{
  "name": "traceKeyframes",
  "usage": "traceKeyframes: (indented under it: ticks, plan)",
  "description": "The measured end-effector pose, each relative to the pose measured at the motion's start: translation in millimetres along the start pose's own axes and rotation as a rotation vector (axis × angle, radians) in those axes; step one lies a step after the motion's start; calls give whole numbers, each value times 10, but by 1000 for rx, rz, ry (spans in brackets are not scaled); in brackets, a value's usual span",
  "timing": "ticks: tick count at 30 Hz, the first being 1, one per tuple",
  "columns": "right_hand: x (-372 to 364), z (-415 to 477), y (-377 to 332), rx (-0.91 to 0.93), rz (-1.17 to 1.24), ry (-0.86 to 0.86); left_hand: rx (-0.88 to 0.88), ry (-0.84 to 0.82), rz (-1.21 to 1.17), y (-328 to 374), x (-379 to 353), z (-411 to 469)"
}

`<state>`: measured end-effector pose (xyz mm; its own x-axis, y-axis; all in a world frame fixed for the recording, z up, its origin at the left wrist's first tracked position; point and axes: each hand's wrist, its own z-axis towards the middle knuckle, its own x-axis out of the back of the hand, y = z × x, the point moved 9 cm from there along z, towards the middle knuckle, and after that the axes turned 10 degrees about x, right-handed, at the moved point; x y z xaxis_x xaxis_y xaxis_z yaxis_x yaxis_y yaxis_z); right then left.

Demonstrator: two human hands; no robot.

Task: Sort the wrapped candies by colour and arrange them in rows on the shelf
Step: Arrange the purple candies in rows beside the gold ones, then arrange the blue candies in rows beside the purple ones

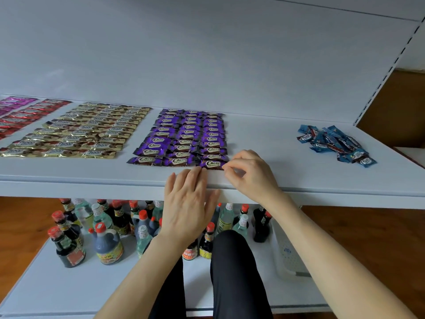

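One white shelf (264,143), wood floor (368,238); right hand (250,176) pinches purple candy (211,164), left hand (186,203) spread flat.

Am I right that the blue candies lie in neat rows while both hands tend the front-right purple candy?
No: the head view shows the blue candies in a loose heap. The left hand and right hand do tend the front-right purple candy.

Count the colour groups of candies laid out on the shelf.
5: magenta rows far left, red rows beside them, gold rows, purple rows at centre, loose blue heap at right. The left frame edge cuts off the magenta, so more may be hidden.
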<state>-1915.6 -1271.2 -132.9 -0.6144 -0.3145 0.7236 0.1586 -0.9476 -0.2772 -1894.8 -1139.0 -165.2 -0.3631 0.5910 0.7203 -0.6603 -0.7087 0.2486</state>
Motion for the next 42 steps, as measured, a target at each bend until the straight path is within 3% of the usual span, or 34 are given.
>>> traceKeyframes:
  ticks: [8, 15, 21, 30, 42]
  plan:
    - [128, 23, 142, -79, 128, 64, -19, 8, -100, 226, 49, 1]
    - [675, -125, 1034, -64, -125, -122, -158, 21, -153, 989, -184, 286]
    - [1297, -200, 1648, -124, -139, -60, -199, -272, -105, 1691, -662, 371]
    - [1852, -647, 2615, -475, -206, -72, -308, -662, 12, 2204, -1098, 618]
    - [1807, -859, 2976, -679, -135, -56, -273, -727, -110, 2656, -1657, 1167]
